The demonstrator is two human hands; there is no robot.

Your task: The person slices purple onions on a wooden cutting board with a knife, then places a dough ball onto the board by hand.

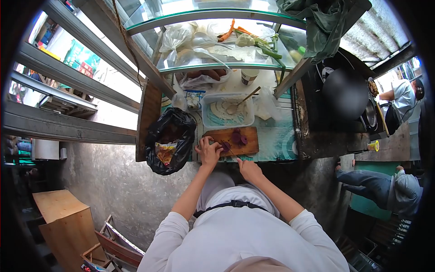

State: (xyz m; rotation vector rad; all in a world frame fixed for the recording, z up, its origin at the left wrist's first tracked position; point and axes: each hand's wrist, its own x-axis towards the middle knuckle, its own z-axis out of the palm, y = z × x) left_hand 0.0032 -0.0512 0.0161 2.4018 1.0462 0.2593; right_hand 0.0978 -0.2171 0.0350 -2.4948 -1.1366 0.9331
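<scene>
Both hands worked at the near edge of the board (232, 139): left hand (209, 152) pinned a purple piece (225, 146), right hand (248, 169) gripped a knife (232, 153). Left fingertips would be safer curled back.

Street food stall – glass display shelves (217, 68) of vegetables (253, 38), wok (345, 93)

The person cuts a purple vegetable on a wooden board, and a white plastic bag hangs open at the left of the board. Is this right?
Not quite. The head view shows the bag left of the wooden board is black, not white. The purple vegetable is right.
</scene>
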